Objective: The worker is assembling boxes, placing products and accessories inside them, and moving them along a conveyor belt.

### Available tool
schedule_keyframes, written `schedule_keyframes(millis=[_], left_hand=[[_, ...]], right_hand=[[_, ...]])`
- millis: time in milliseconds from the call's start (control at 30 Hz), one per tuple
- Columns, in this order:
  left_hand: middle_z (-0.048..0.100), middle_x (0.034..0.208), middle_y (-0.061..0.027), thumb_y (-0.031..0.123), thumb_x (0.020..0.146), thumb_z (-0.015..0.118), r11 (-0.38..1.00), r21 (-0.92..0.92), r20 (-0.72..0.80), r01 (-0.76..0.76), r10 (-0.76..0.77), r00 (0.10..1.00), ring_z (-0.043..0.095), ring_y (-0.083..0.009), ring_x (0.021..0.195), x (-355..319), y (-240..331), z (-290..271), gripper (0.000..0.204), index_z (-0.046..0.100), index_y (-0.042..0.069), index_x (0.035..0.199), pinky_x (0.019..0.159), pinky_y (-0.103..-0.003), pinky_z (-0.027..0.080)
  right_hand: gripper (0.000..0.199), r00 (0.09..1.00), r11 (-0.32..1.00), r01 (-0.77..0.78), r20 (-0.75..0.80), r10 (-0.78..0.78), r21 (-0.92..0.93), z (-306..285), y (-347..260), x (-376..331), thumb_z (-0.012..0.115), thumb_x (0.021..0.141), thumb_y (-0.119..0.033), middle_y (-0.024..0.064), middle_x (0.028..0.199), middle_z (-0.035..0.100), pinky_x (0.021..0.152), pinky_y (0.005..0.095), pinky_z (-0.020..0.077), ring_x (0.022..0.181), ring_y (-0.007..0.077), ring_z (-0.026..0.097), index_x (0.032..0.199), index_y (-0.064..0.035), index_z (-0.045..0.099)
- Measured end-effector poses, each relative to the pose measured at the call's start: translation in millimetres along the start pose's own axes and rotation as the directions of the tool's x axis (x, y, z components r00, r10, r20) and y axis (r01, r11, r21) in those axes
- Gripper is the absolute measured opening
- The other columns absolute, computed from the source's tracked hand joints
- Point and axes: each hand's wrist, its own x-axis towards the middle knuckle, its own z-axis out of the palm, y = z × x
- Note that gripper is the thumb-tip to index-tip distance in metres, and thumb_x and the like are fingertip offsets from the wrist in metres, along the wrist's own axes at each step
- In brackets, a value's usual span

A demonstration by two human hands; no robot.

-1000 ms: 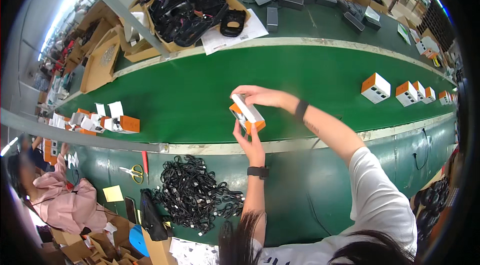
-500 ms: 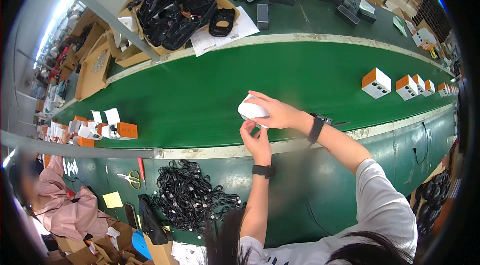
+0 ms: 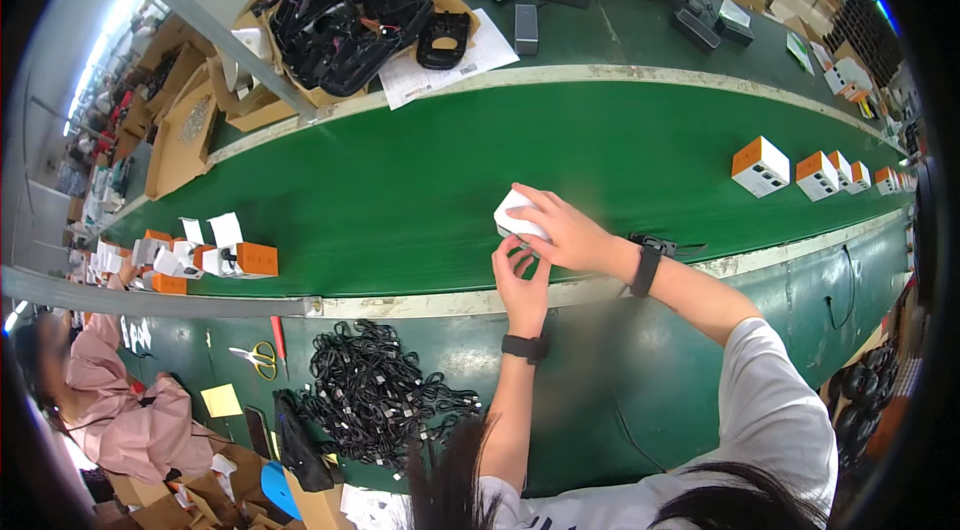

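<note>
Over the middle of the green belt I hold a small white box (image 3: 516, 211), tilted. My right hand (image 3: 572, 234) wraps round its right side, fingers along the top. At its near lower edge, my left hand (image 3: 521, 282) has thumb and fingers curled together; what lies between those fingertips is hidden. Both wrists wear dark bands. A black device with a cord (image 3: 655, 244) lies on the belt, partly covered by my right wrist.
White-and-orange boxes (image 3: 760, 168) stand in a row on the belt at right. Opened boxes (image 3: 248, 260) sit at left, near a person in pink (image 3: 140, 425). Black cables (image 3: 375, 395), scissors (image 3: 262, 360) and a red-handled tool (image 3: 279, 335) lie on the near table. Black parts (image 3: 350, 25) fill a carton beyond.
Both hands and the white box have shifted a little to the right. The boxes on the belt, at left and right, have also moved slightly rightward.
</note>
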Motion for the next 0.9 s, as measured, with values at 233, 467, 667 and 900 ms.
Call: schedule_keyframes(millis=[233, 467, 667, 900], left_hand=[[0.049, 0.111, -0.0091, 0.001, 0.080, 0.061, 1.000, -0.028, 0.057, -0.005, 0.007, 0.998, 0.053, -0.0184, 0.100, 9.3, -1.2, -5.6, 0.039, 0.043, 0.002, 0.115, 0.085, -0.030, 0.044], [0.032, 0.138, -0.0147, 0.015, 0.086, 0.055, 0.993, 0.047, 0.143, -0.112, 0.104, 0.984, 0.030, -0.0261, 0.128, 22.3, 14.4, -17.1, 0.052, 0.033, 0.003, 0.132, 0.105, -0.038, 0.024], [0.048, 0.104, -0.0129, 0.016, 0.083, 0.059, 0.948, 0.165, 0.032, -0.274, 0.272, 0.962, 0.047, -0.0250, 0.101, 10.4, -17.8, 10.8, 0.031, 0.046, 0.001, 0.107, 0.091, -0.035, 0.036], [0.048, 0.101, -0.0110, 0.017, 0.087, 0.055, 0.976, 0.057, 0.010, -0.211, 0.211, 0.977, 0.047, -0.0214, 0.099, 4.8, -8.9, 12.3, 0.029, 0.046, 0.001, 0.110, 0.090, -0.031, 0.036]], right_hand=[[0.036, 0.996, 0.989, 0.086, 0.001, -0.086, -0.119, -11.2, 15.3, -12.3, 0.057, 0.081, -0.017, 0.0208, 0.135, 0.033, 0.098, 0.0429, 0.0332, 0.117, 0.0386, 0.039, 0.116, -0.0079, 0.052], [0.037, 0.996, 0.996, 0.089, 0.024, -0.089, -0.006, -8.1, 13.1, 0.6, 0.055, 0.080, -0.010, 0.0234, 0.133, 0.035, 0.100, 0.0445, 0.0309, 0.118, 0.0403, 0.038, 0.116, -0.0057, 0.049], [0.036, 0.990, 0.992, 0.127, 0.067, -0.127, -0.005, -27.0, 16.3, -28.0, 0.058, 0.073, -0.008, 0.0199, 0.133, 0.038, 0.098, 0.0446, 0.0345, 0.116, 0.0410, 0.041, 0.109, -0.0063, 0.053], [0.036, 0.958, 0.985, 0.174, 0.228, -0.172, 0.011, -39.9, 14.6, -23.8, 0.062, 0.070, -0.008, 0.0131, 0.131, 0.043, 0.100, 0.0427, 0.0338, 0.117, 0.0366, 0.041, 0.105, -0.0093, 0.056]])
